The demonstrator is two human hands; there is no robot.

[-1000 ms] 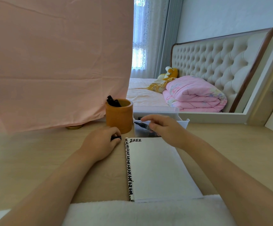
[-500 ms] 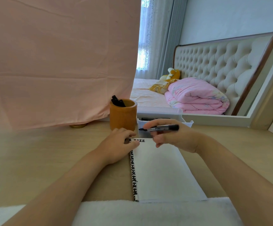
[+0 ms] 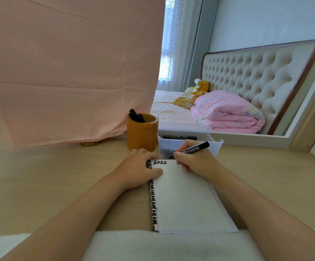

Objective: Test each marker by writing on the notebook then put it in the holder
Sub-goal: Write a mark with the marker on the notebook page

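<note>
1. Only the head cam here. The right hand (image 3: 196,161) is clamped on a black marker (image 3: 194,148) with a white label. Thumb and fingers pinch the barrel in a normal writing grip, and the back end points up and to the right.
2. The marker's tip sits at the top edge of the white-paged notebook (image 3: 186,200) with the black-and-white patterned spine. It's just right of a short row of black characters (image 3: 159,162) on the page. Can't tell if the tip actually touches the paper.
3. The left hand (image 3: 138,168) rests on the notebook's top left corner, thumb laid across the page, other fingers curled over. No way to see if anything's tucked inside that curl.
4. The two hands are close together but not touching.
5. The orange-brown cylindrical wooden holder (image 3: 142,132) stands upright just behind the left hand. A few black markers (image 3: 136,115) poke out on its left side.
6. Just right of the holder is a clear plastic tray (image 3: 216,146), with a loose black marker (image 3: 179,137) lying flat in it.
7. Everything sits on a pale wooden desk (image 3: 40,176). A pink cloth (image 3: 68,63) hangs behind on the left. A white fluffy towel (image 3: 153,243) covers the notebook's near edge.
</note>
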